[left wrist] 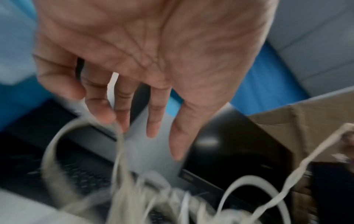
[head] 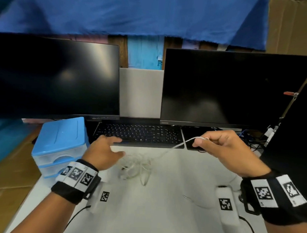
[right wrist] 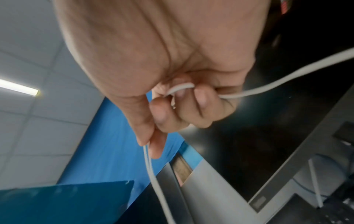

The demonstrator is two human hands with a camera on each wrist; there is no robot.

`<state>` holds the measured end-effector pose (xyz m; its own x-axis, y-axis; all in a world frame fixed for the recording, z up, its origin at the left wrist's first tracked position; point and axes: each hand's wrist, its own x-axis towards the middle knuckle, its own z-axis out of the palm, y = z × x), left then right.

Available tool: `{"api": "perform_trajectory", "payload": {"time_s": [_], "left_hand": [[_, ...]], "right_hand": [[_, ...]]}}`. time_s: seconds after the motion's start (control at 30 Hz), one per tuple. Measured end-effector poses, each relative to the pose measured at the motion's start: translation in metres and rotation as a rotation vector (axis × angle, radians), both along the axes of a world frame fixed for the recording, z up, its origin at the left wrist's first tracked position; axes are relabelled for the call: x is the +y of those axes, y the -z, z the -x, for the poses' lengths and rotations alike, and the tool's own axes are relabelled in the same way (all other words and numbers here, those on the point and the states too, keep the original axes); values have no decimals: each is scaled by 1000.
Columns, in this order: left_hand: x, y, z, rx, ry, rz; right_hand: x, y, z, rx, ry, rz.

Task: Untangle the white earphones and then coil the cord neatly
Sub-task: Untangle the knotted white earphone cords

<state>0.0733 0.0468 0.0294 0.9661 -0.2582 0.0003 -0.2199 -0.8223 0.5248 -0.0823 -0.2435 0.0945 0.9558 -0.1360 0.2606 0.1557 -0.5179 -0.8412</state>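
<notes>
Two dark screens (head: 233,89) stand behind the white table (head: 163,212). Left hand (head: 104,153), fingers spread loose, maybe touches the earphones (head: 135,165) tangled there. Right hand (head: 223,148) pinches their cord (head: 179,145), lifted up

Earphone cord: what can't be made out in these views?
- Earbuds and plug: head view, tangle too small and pale on the white desk.
- Left hand contact with cord: left wrist view, motion blur.
- Cord end inside right hand: right wrist view, hidden by curled fingers.
</notes>
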Motion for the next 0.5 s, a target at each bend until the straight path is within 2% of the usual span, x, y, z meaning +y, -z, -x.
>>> {"api": "perform_trajectory", "payload": {"time_s": [0.03, 0.1, 0.17, 0.23, 0.33, 0.4, 0.5], "left_hand": [[-9, -3, 10, -73, 75, -32], [-31, -13, 38, -172, 312, 116], [-54, -17, 64, -99, 559, 396], [-70, -10, 79, 54, 712, 541], [-75, 11, 76, 165, 659, 524], [-67, 22, 64, 143, 594, 445], [-50, 25, 45, 139, 544, 469]], "right_hand": [[7, 0, 1, -6, -36, 0], [22, 3, 0, -7, -110, 13], [36, 8, 0, 0, -203, -3], [43, 13, 1, -19, -292, -14], [40, 7, 1, -125, -232, -130], [28, -2, 2, -232, -88, -249], [7, -11, 4, -323, 67, -352]]}}
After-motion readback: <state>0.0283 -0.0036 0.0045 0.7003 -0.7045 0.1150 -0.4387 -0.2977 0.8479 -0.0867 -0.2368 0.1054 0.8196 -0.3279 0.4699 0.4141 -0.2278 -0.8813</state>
